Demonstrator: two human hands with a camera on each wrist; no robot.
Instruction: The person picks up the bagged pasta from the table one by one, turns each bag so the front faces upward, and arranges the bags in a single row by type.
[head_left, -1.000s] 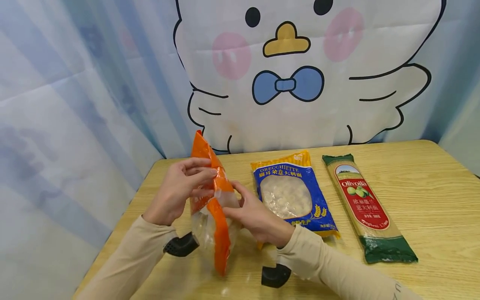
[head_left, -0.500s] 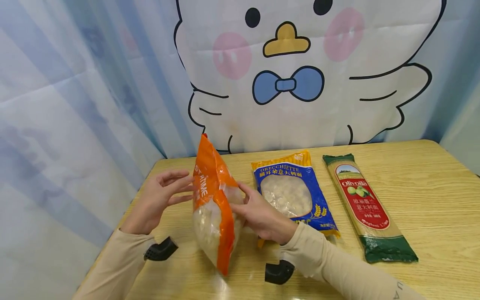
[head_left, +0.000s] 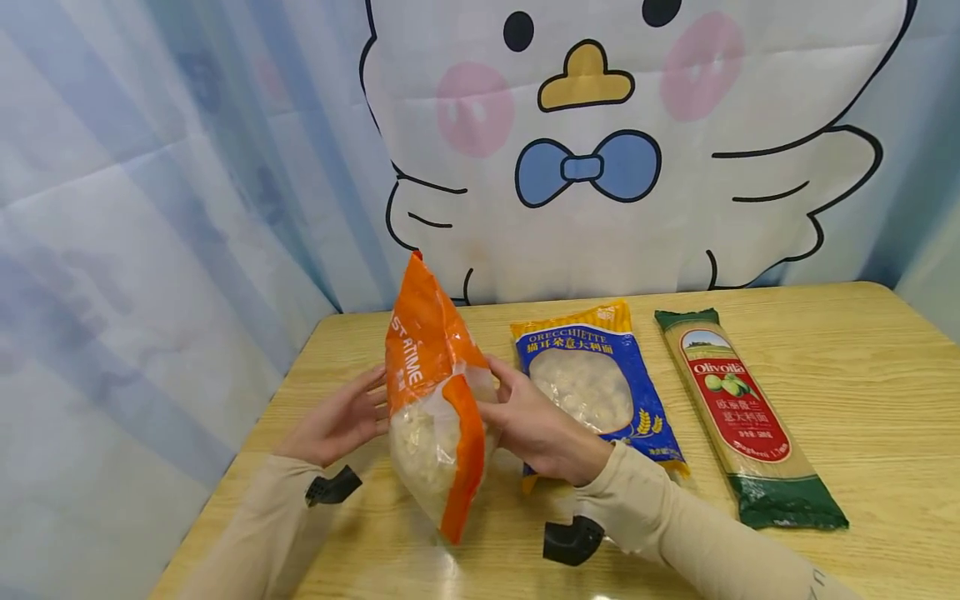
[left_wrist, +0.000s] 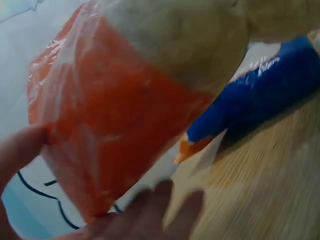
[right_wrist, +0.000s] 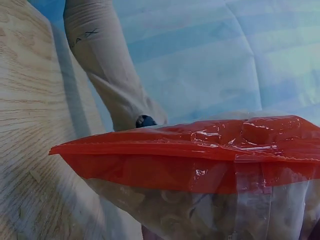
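An orange and clear plastic bag of pale pasta pieces (head_left: 427, 433) is held upright and slightly tilted above the left part of the table. My right hand (head_left: 543, 425) grips its right side, thumb in front and the other fingers partly hidden by the bag. Spread loosely at the bag's left side is my left hand (head_left: 341, 421), its fingertips partly hidden behind the plastic. In the left wrist view, the thumb (left_wrist: 22, 147) lies at the orange part while the other fingers are blurred and extended. The right wrist view shows the bag's orange sealed edge (right_wrist: 200, 150).
A blue and yellow orecchiette bag (head_left: 585, 383) lies on the wooden table (head_left: 847, 375) just right of my right hand. Farther right lies a long green and red spaghetti pack (head_left: 738, 400). Behind the table hangs a curtain (head_left: 600, 242) with a cartoon figure.
My left hand has let go of the bag's upper part, moved off to the left, then come back lower at its left side. My right hand has kept its grip and turned the bag slightly.
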